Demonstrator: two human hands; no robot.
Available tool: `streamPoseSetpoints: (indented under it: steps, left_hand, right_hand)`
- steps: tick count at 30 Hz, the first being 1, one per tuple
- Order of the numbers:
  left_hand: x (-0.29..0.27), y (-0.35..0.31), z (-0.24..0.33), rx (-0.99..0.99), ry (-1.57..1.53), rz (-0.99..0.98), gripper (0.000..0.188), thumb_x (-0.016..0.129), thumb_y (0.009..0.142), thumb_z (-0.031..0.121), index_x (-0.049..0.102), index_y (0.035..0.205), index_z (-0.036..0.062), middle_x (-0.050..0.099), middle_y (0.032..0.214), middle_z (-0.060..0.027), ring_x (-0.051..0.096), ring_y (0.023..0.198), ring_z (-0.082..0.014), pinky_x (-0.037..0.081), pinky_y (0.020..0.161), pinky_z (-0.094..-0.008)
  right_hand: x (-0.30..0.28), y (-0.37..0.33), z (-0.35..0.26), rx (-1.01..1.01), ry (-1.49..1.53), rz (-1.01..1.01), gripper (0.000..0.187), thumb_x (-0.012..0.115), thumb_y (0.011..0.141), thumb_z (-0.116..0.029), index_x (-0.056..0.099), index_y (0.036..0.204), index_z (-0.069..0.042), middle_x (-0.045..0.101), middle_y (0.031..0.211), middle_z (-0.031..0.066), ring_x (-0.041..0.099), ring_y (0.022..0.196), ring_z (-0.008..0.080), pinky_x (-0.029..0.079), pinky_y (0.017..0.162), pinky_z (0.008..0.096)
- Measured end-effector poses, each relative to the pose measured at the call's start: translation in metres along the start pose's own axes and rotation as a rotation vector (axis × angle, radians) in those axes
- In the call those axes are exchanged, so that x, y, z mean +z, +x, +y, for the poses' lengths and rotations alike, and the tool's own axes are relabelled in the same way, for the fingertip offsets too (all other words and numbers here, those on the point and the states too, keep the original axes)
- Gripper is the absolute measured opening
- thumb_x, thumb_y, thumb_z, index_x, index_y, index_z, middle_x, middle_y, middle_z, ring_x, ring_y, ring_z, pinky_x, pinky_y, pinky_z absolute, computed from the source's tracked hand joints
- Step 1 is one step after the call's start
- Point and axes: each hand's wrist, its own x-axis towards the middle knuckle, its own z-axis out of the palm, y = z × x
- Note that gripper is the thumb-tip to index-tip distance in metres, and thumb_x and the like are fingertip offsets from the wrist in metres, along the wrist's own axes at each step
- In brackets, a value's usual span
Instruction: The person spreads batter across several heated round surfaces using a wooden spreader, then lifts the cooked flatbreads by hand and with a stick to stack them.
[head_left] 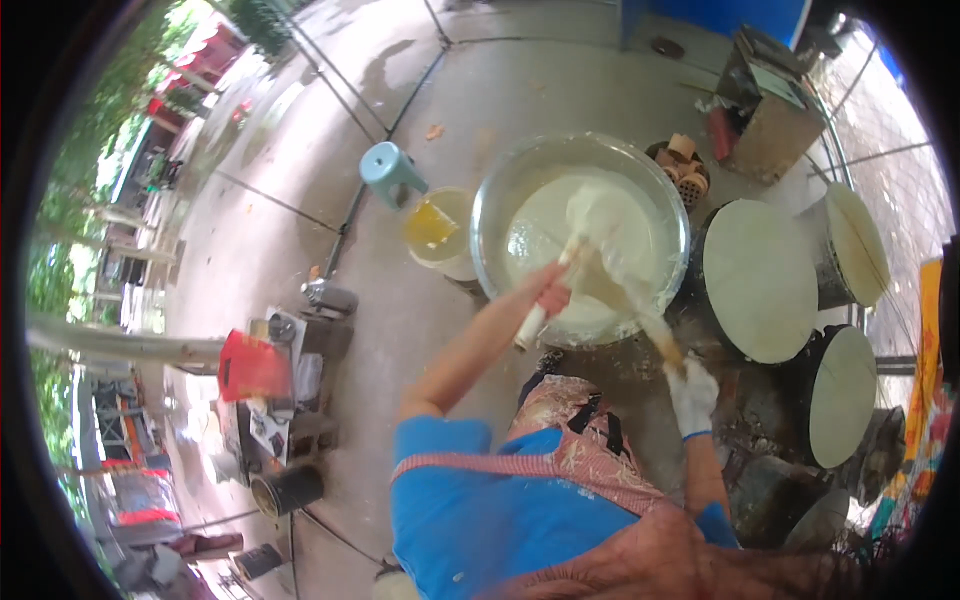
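Note:
A wide metal basin [482,222] holds pale, creamy batter [535,225] in front of me. My bare left hand [552,290] is closed around a stick-like tool with a white handle [533,325]; its far end is in the batter and its shape is hard to make out. My right hand [692,395], in a white glove, grips a wooden-handled tool [655,330] at the basin's near right edge. That tool is blurred and coated with batter, and it slants toward the left-hand tool over the batter.
Right of the basin stand several round griddles [760,280] with pale tops. A container of brown cylinders [690,180] sits by the basin's far right. To the left are a bucket with a yellow item [435,225], a blue stool [390,172] and a red container [255,367].

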Motion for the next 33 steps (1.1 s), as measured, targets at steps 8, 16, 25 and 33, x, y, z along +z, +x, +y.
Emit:
streamPoseSetpoints:
  steps: [8,16,25,33]
  left_hand:
    - [0.147,-0.204,0.054,0.424,0.468,-0.335,0.015,0.052,0.093,0.03,0.04,0.091,0.0199,0.028,0.056,0.0057,0.024,0.039,-0.0013,0.02,0.027,-0.0151]
    - [0.086,-0.115,0.072,0.575,0.39,-0.064,0.008,0.05,0.092,0.025,0.043,0.09,0.023,0.03,0.054,0.0058,0.028,0.038,-0.0053,0.02,0.03,-0.0188]
    - [0.138,-0.077,-0.052,-0.098,0.715,-0.268,0.028,0.048,0.094,0.022,0.04,0.067,0.0162,0.028,0.055,0.0064,0.025,0.038,-0.0042,0.02,0.028,-0.0181]
    - [0.205,0.059,-0.261,-0.925,0.27,-0.322,0.022,0.043,0.095,0.017,0.04,0.075,0.0068,0.036,0.056,0.0016,0.033,0.042,-0.0081,0.029,0.035,-0.0215]
  right_hand:
    - [-0.163,0.083,-0.05,-0.14,0.511,0.458,0.03,0.065,0.081,-0.025,0.063,0.097,0.0,0.064,0.085,0.0168,0.061,0.078,0.0302,0.047,0.069,0.0373]
    - [-0.032,0.066,-0.001,0.051,1.212,0.167,0.025,0.066,0.08,-0.019,0.065,0.096,0.0,0.063,0.076,0.0062,0.059,0.075,0.0174,0.048,0.07,0.033]
    - [-0.115,-0.136,0.046,0.591,0.768,0.117,0.035,0.068,0.075,-0.032,0.067,0.087,0.0,0.066,0.075,0.0155,0.065,0.072,0.025,0.048,0.065,0.0351]
    - [-0.08,-0.305,0.131,0.9,0.883,0.22,0.038,0.065,0.077,-0.039,0.066,0.086,-0.002,0.061,0.068,0.0133,0.059,0.061,0.0222,0.044,0.056,0.0357]
